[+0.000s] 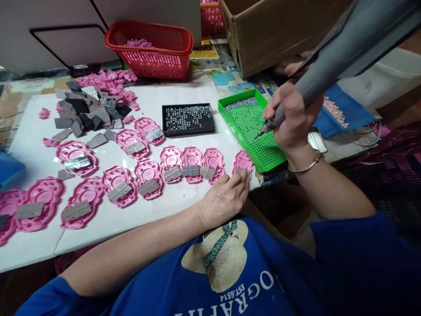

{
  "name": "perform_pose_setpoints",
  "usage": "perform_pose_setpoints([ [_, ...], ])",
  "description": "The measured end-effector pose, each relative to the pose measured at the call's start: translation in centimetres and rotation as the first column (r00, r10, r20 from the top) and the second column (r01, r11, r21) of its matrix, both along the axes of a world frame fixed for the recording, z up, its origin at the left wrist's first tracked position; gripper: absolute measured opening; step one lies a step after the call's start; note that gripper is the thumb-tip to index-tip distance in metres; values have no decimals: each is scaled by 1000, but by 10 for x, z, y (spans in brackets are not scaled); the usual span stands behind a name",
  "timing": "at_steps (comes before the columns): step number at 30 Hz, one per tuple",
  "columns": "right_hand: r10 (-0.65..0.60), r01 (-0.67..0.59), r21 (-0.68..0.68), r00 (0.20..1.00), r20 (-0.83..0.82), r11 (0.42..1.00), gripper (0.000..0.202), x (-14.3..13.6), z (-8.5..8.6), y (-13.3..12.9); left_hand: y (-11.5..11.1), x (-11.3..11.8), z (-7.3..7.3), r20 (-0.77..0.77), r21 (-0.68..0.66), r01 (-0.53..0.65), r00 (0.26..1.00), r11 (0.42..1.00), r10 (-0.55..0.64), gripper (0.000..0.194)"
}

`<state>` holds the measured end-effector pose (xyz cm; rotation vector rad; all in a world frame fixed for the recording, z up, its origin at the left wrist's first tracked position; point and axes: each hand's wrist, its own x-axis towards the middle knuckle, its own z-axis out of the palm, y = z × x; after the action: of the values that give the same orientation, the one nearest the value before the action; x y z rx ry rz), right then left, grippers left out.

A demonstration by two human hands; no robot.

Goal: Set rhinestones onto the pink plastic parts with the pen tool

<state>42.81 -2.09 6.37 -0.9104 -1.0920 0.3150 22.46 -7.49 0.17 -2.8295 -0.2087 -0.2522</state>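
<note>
My right hand [292, 114] is wrapped round a grey electric screwdriver [322, 74], its thin bit tilted down over the green perforated tray [253, 127] that holds small screws. The fingers of my left hand [226, 195] are pressed together on the grey plate of the rightmost pink plastic part [242, 160], at the table's front edge. To the left of that hand lie several more pink parts [191, 158], each with a grey plate [173, 174] across its lower portion. Behind them sits a black perforated tray [188, 119] filled with screws.
Loose grey plates [98, 115] and small pink pieces [107, 81] are heaped at the back left. Behind stand a red basket [151, 50] and a cardboard box [276, 37]. A blue tray [353, 114] with pale pieces lies at the right.
</note>
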Motion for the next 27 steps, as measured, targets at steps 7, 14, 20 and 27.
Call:
perform_pose_setpoints([
  [7, 177, -180, -50, 982, -66, 982, 30, -46, 13, -34, -1, -1, 2, 14, -17, 14, 1000, 1000, -13, 44],
  [14, 296, -310, -147, 949, -107, 939, 34, -53, -8, -43, 0, -1, 4, -45, -104, 8, 999, 995, -13, 47],
  [20, 294, -311, -178, 949, -116, 934, 32, -52, -8, -46, 1, -1, 6, -19, -98, 22, 1000, 995, -24, 47],
  [27, 261, -277, -202, 960, -103, 939, 40, -53, -13, -44, 0, -1, 4, -40, -104, 3, 999, 995, -8, 45],
])
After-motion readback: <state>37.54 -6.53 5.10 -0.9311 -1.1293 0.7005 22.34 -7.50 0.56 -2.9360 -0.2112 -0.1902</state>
